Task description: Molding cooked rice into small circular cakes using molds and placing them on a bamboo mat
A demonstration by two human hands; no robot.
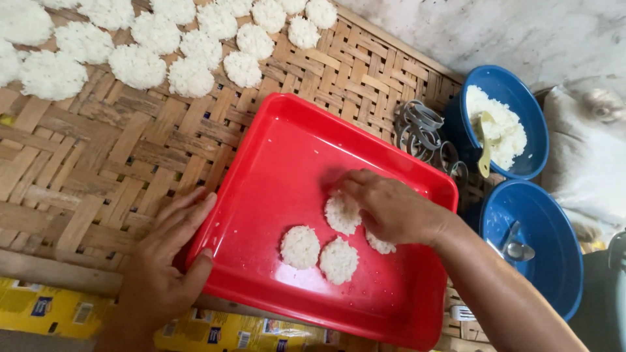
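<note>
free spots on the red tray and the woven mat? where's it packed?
Red tray: bare far half and the near right corner; crowded mid-tray, where the right hand presses among four rice discs. Woven mat: bare between the rice rounds at its far edge and the left hand on the tray's rim.

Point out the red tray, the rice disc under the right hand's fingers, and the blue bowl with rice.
red tray (274, 140), head view, bare floor of the tray near its upper left corner
rice disc (340, 215), head view, its exposed left half
blue bowl (515, 85), head view, upper inner wall
</note>
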